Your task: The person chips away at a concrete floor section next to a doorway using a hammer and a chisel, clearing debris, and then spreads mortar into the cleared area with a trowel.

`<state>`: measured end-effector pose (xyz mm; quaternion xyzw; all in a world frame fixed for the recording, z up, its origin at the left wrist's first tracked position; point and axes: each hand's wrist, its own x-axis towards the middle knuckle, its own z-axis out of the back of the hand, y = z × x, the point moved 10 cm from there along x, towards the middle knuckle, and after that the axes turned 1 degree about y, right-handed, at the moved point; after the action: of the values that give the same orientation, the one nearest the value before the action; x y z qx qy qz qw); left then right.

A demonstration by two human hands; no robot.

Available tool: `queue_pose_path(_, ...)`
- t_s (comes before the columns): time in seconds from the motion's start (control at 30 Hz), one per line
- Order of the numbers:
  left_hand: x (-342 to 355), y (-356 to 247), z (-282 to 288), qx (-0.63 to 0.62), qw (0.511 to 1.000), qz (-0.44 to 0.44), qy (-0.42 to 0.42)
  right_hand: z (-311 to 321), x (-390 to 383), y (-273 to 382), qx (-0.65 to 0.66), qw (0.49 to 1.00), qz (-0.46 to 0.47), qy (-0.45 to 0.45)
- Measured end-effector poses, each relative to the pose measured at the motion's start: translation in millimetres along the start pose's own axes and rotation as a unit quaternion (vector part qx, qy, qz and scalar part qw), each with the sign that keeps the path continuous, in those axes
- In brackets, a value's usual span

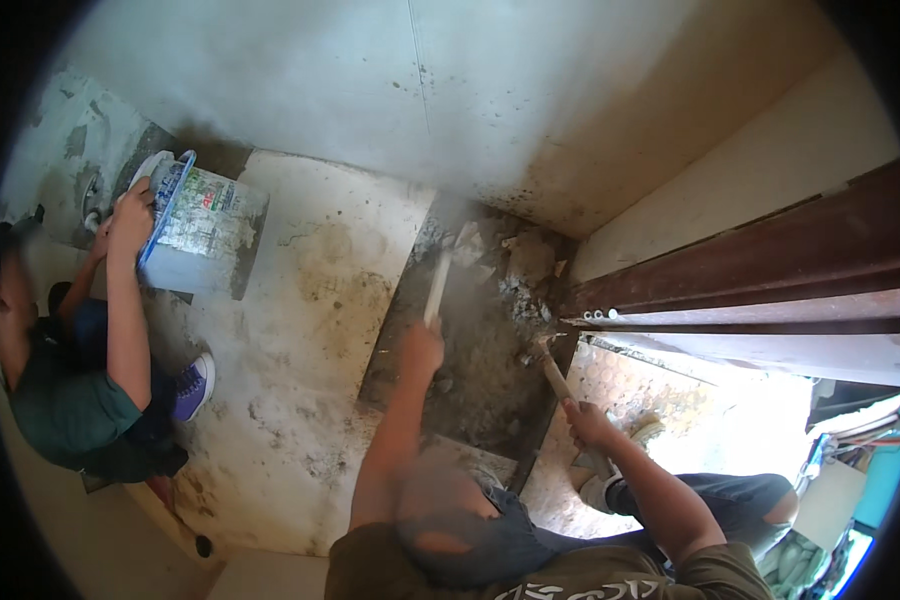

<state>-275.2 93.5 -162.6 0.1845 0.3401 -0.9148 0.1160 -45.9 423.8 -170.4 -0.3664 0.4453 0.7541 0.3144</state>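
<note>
My left hand (422,350) is closed around the pale handle of a short hand tool (437,288). Its head reaches into grey rubble (530,268) and is blurred, so its kind cannot be told. In my right hand (588,425), the fingers wrap round a wooden-handled tool (556,376). That tool's small head rests at the rubble's right edge, near the door sill; its exact kind is unclear. Beneath both tools lies a dark, dusty floor patch (445,350) strewn with broken lumps.
To the left a co-worker (80,425) tilts a large white bucket (210,225) with a blue rim, both hands on it. Pale, stained boards (315,300) cover the floor between us. A brown door frame (750,255) and bright doorway stand on the right. Dust hangs along the wall (450,90).
</note>
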Motion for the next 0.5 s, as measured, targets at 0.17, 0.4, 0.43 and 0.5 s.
queue_pose_path(0.17, -59, 24, -21, -0.002, 0.999, 0.041, 0.026, 8, 4, -24, -0.041, 0.998, 0.012, -0.041)
queue_pose_path(0.4, -13, -36, 91, -0.063, 0.995, -0.041, 0.071, 2, -51, 110, -0.166, 0.922, 0.286, -0.2)
queue_pose_path(0.43, -11, -34, 87, -0.071, 0.995, -0.036, 0.067, 5, -53, 129, -0.173, 0.906, 0.313, -0.228)
queue_pose_path(0.5, -3, -36, 69, 0.082, 0.989, -0.087, 0.083, 4, -45, 156, -0.089, 0.93, 0.296, -0.199)
